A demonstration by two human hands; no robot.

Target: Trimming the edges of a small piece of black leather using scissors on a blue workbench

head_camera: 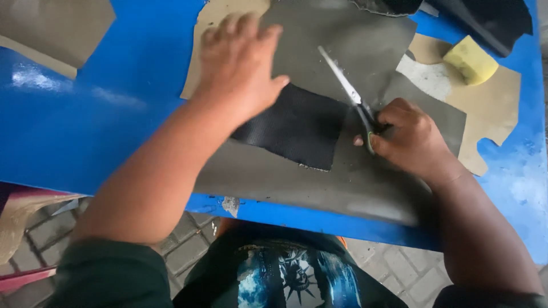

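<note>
Blue tabletop (85,131) carrying a grey sheet (354,171). Left hand (240,68), grip released, presses flat on a black textured patch (297,125) at centre. Right hand (408,137) clenches scissors (351,94), blades nearly closed over the sheet. Judged step: trimming; next needs blades aligned beside the patch.

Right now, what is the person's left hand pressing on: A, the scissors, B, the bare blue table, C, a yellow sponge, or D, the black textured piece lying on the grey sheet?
D: the left hand lies flat with its palm on the upper corner of the black textured piece, which rests on the grey sheet, while the right hand holds the scissors and the yellow sponge sits apart, untouched.
</note>
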